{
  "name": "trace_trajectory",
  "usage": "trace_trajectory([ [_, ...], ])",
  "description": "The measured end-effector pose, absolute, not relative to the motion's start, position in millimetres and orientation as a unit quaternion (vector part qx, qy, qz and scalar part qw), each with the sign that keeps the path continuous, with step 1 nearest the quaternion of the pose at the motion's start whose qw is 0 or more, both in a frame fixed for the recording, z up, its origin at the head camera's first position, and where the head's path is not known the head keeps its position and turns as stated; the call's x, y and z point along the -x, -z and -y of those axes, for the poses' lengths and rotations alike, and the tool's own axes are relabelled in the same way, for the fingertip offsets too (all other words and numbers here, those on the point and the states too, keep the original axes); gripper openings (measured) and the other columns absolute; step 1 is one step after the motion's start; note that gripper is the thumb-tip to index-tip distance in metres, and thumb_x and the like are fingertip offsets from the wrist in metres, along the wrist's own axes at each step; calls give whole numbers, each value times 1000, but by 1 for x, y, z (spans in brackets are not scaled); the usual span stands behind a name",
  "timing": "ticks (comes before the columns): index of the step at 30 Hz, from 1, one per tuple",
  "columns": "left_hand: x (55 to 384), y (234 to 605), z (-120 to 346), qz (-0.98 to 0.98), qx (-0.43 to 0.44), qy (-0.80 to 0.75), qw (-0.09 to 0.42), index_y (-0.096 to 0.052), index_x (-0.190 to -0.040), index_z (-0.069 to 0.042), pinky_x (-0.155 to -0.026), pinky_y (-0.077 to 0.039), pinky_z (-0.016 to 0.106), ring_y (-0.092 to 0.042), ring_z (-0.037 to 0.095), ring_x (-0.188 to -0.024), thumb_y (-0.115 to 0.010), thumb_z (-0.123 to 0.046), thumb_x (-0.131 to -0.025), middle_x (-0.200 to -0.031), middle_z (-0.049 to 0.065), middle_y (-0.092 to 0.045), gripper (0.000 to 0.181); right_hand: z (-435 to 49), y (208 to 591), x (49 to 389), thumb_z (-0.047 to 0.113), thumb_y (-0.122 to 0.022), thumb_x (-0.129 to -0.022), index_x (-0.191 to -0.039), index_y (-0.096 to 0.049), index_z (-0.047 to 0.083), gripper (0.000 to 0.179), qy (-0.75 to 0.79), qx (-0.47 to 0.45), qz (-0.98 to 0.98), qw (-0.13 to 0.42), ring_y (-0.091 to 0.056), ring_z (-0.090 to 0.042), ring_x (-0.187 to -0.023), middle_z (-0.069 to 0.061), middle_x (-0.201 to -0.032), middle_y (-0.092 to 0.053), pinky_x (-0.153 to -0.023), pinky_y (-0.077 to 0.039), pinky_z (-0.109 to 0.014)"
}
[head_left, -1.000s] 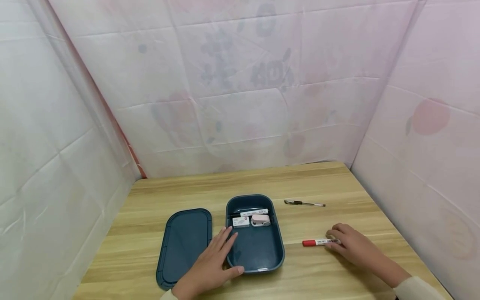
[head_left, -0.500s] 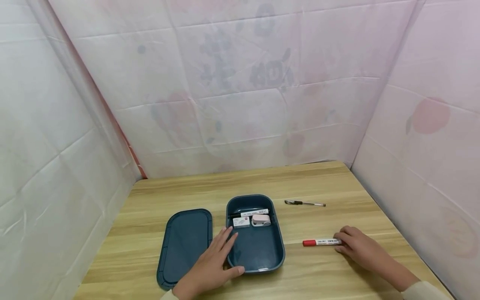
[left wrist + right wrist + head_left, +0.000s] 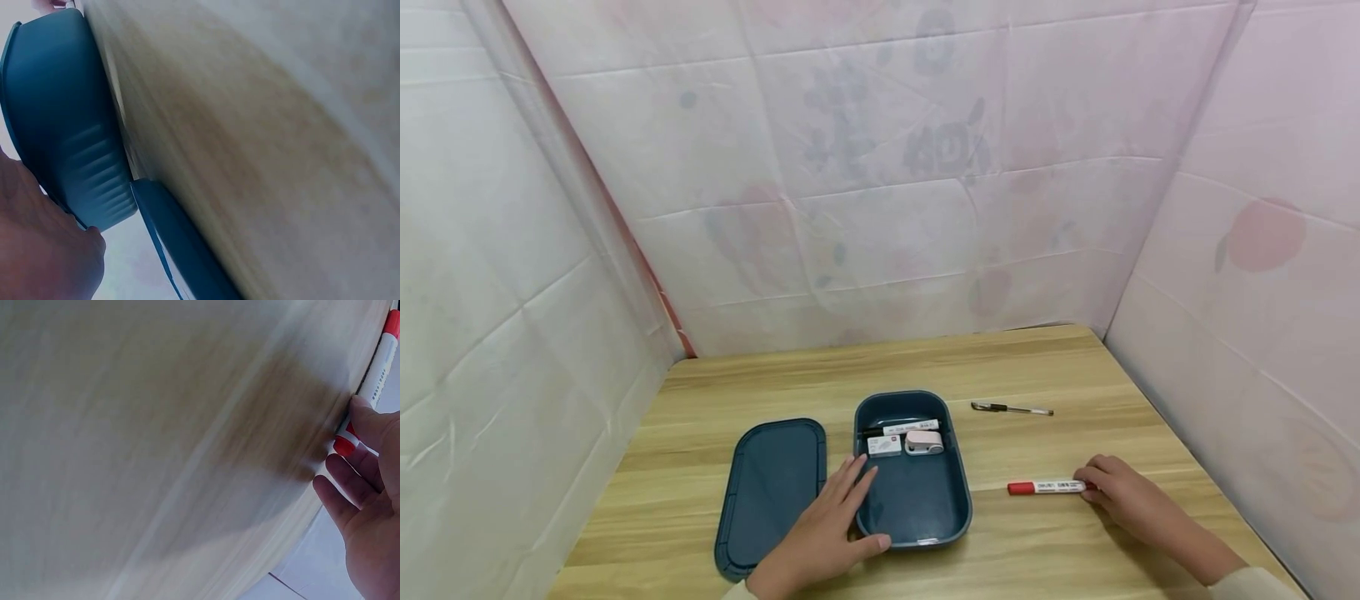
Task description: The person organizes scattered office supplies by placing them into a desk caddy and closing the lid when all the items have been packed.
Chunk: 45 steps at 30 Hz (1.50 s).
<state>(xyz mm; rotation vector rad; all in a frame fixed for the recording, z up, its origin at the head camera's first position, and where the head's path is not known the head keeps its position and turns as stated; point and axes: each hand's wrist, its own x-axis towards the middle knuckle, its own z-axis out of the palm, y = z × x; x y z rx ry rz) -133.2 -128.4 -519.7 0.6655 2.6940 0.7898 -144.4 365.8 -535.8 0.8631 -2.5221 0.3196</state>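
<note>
My left hand (image 3: pixel 822 527) rests on the near-left rim of a dark blue box (image 3: pixel 917 508), fingers spread and straight. Inside the box lie a black-capped white marker (image 3: pixel 912 427), a small white carton (image 3: pixel 883 447) and a pale pink and white gadget (image 3: pixel 923 442) of unclear kind. To the right, a red-capped whiteboard marker (image 3: pixel 1047 487) lies flat on the table, cap toward the box. Its right end is pinched between the thumb and fingers of my right hand (image 3: pixel 1123 497). The right wrist view shows the marker's red tail (image 3: pixel 345 445) by the thumb.
A dark blue lid (image 3: pixel 772 496) lies flat to the left of the box. Behind the red marker is a gel pen (image 3: pixel 1011 408). The wooden table (image 3: pixel 820 379) is enclosed by white printed cloth (image 3: pixel 880 242) at the back and both sides.
My right hand has slid rightward along the red marker, from its barrel to its tail end. The marker has stayed nearly in place. My left hand has not moved on the box.
</note>
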Motion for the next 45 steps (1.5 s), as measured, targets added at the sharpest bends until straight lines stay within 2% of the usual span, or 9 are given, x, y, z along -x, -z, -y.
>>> trace_trajectory([
  [13,134,520,128,-922,-232,-282,128,-16,-163,-33,-115,-23,72,-1,28,-158,-50,-76,-91,-171,-9,-3,91,-360,533,137,3,-87,-71,-93,-71,18,32,-103,-284,929,215,-43,3,-80,16,-89,-52,-63,-45,-16],
  [19,133,522,128,-925,-223,-277,133,-16,-163,-35,-116,-23,70,1,25,-158,-50,-78,-89,-170,-13,0,92,-357,527,137,4,-87,-73,-94,-69,19,31,-109,-279,931,208,-41,4,-79,17,-88,-50,-61,-44,-18],
  [29,133,518,128,-927,-227,-266,133,-17,-163,-34,-116,-23,70,-1,26,-158,-49,-79,-89,-170,-13,1,93,-352,509,151,-3,-86,-68,-95,-69,13,36,-139,-277,921,238,-45,3,-76,14,-85,-54,-59,-45,-20],
  [35,134,520,129,-929,-225,-261,132,-16,-163,-35,-116,-23,70,0,24,-158,-48,-81,-87,-169,-16,3,94,-339,493,161,1,-85,-73,-95,-68,14,30,-153,-284,917,233,-40,6,-75,15,-84,-52,-59,-42,-19],
  [39,134,520,128,-929,-226,-261,133,-16,-163,-35,-116,-23,70,0,25,-158,-48,-81,-88,-169,-16,3,94,-327,483,166,4,-83,-78,-96,-69,14,25,-156,-281,921,220,-42,4,-75,14,-84,-53,-59,-44,-20],
  [45,133,517,129,-928,-222,-265,137,-18,-163,-33,-115,-23,71,-1,26,-158,-49,-80,-88,-170,-13,0,94,-308,475,176,7,-83,-79,-96,-70,13,22,-155,-298,916,221,-43,3,-73,14,-83,-52,-59,-43,-21],
])
